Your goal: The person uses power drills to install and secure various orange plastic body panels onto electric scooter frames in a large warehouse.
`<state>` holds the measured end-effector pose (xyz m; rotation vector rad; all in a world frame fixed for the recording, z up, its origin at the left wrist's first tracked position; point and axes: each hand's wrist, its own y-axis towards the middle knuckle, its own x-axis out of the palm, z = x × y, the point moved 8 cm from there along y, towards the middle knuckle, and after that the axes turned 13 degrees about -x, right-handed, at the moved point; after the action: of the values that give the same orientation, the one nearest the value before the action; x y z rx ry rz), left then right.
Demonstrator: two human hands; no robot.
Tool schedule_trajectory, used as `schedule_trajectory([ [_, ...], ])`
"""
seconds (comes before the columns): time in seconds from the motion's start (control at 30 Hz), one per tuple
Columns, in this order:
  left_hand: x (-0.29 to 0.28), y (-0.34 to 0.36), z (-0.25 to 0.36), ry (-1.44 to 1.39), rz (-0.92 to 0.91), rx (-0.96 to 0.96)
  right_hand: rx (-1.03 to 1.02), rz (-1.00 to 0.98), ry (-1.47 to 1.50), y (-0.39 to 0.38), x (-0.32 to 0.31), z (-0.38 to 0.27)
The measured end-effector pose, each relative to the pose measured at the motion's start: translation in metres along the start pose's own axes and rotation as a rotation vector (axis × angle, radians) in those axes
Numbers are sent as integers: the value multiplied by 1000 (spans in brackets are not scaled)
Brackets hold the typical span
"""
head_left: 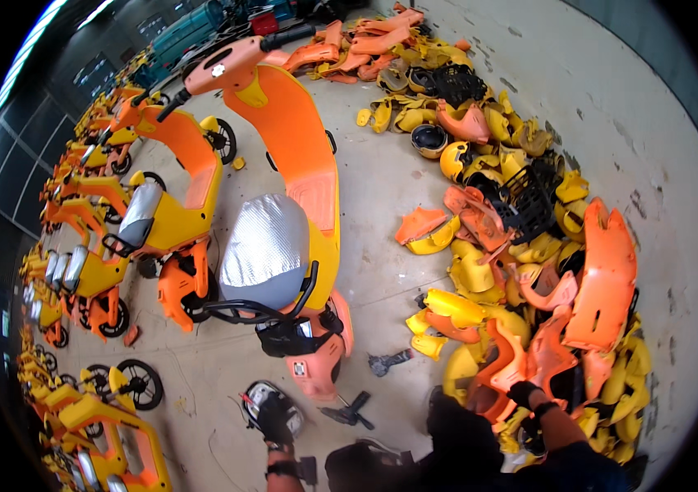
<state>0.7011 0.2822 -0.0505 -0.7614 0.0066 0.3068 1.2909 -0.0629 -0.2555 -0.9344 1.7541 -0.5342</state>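
Far left: rows of orange-and-yellow scooters point(91, 205) stand parked on the concrete floor point(382, 189). Nearest the person is one orange scooter point(287, 197) with a silver-covered seat point(265, 250), its rear end facing the lower edge of the view.

Left hand point(273, 420), dark-gloved, rests on a round dark part with a pale face point(271, 403) lying on the floor just behind the scooter's tail. The fingers appear curled over its top; whether they grip it or only press on it cannot be told at this size. A black tool point(349, 408) lies on the floor just to the right of it, apart from the hand.

Right hand point(523, 392), also gloved, has its fingers closed around the edge of an orange curved body panel point(506, 361) at the near end of the pile.

Right: a long heap of yellow and orange panels point(521, 246), with black baskets point(529, 201) mixed in, runs along the wall point(611, 82).
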Motion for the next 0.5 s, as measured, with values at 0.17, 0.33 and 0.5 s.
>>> schedule_trajectory([
  [0.17,-3,-58,60,11,94,-108,31,59,-101,-133,5,-14],
  [0.33,16,-64,70,-183,83,-155,-3,186,299,-137,23,33],
  [0.5,35,-62,99,-175,104,-164,-182,246,-44,-80,-156,84],
])
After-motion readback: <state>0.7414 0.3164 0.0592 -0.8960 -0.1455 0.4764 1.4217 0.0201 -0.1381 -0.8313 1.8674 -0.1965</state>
